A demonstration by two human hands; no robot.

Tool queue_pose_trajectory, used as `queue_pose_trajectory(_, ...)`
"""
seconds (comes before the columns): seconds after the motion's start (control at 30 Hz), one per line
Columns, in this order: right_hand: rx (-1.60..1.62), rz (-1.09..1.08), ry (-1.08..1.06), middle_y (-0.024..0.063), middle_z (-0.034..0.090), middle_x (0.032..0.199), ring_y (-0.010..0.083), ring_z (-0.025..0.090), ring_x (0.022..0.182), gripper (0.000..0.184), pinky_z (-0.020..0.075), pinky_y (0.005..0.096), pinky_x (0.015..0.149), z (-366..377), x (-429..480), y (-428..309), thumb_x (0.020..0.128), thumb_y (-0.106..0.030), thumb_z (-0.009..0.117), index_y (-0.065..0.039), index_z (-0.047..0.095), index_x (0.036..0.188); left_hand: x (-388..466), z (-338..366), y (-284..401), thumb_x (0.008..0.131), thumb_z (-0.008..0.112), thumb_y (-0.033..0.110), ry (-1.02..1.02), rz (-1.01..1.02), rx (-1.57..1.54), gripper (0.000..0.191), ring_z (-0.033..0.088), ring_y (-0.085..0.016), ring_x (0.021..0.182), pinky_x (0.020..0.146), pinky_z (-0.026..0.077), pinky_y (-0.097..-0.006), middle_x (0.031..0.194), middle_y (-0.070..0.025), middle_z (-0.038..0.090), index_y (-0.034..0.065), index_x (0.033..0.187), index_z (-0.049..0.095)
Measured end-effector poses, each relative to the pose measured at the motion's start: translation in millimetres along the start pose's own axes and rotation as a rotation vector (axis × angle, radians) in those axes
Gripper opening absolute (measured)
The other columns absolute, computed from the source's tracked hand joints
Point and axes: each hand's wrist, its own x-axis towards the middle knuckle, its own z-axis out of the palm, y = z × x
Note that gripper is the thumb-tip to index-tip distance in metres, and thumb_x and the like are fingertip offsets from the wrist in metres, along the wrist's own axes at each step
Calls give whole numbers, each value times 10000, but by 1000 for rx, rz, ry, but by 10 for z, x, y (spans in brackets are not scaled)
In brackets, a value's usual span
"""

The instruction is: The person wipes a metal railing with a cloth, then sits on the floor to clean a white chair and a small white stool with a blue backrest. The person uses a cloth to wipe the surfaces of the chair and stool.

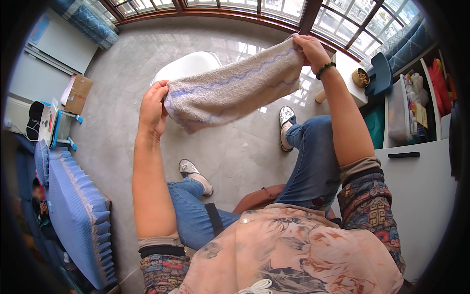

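A beige terry towel [235,86] with wavy blue-purple stripes is stretched between my two hands, above the floor and in front of a white stool [189,64]. My left hand [154,106] pinches its left end between thumb and fingers. Higher up, my right hand [312,51], with a dark bead bracelet [325,70] at the wrist, grips the upper right corner. The towel's lower edge hangs loose and partly hides the stool.
On the left stand a table with a ruffled blue cover [73,213] and a cardboard box [79,93]; a seated person [42,205] is beyond the table. At right are a white table [345,81] bearing a bowl [360,78], and a shelf with a plastic bin [402,110].
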Motion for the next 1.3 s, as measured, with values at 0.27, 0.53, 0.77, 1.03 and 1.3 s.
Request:
queue_pose_trajectory(0.27, -86, -32, -77, 42, 636, 933, 132, 647, 677, 318, 556, 283, 571, 69, 0, 27, 966, -344, 486, -91, 594, 1126, 14, -66, -25, 940, 407, 82, -45, -55, -280, 272, 612, -180, 959, 847, 503, -309, 1070, -107, 630, -32, 1127, 567)
queue_pose_trajectory(0.53, -223, -185, -319, 42, 623, 996, 93, 607, 709, 476, 528, 246, 524, 658, -477, -154, 906, -392, 592, -112, 530, 1285, -34, 297, -184, 976, 399, 176, -76, -207, -250, 300, 581, -223, 1031, 889, 490, -371, 1149, -111, 603, -1, 1174, 539)
queue_pose_trajectory(0.77, -697, -849, -699, 172, 648, 1021, 340, 638, 862, 336, 509, 381, 747, 1445, -1235, 74, 781, -309, 665, -201, 666, 1100, -139, 565, -213, 950, 452, 120, -98, -238, -209, 298, 586, -203, 1022, 867, 505, -333, 1138, -115, 591, 17, 1228, 475)
queue_pose_trajectory(1.03, 18, -151, -378, 157, 645, 1077, 249, 621, 990, 533, 502, 370, 782, 1426, -922, 3, 860, -508, 517, -81, 619, 1163, -100, 538, -108, 901, 461, 12, -75, -15, -371, 409, 563, -192, 1105, 918, 506, -331, 1221, -103, 545, 39, 1306, 410)
queue_pose_trajectory(1.3, 763, 286, -531, 76, 617, 1023, 158, 600, 913, 298, 501, 328, 800, 1566, -973, 121, 937, -291, 542, -32, 576, 1080, -260, 785, -133, 930, 517, 90, -324, 273, 323, 264, 539, -165, 1100, 954, 409, -304, 1167, -52, 584, -2, 1174, 559)
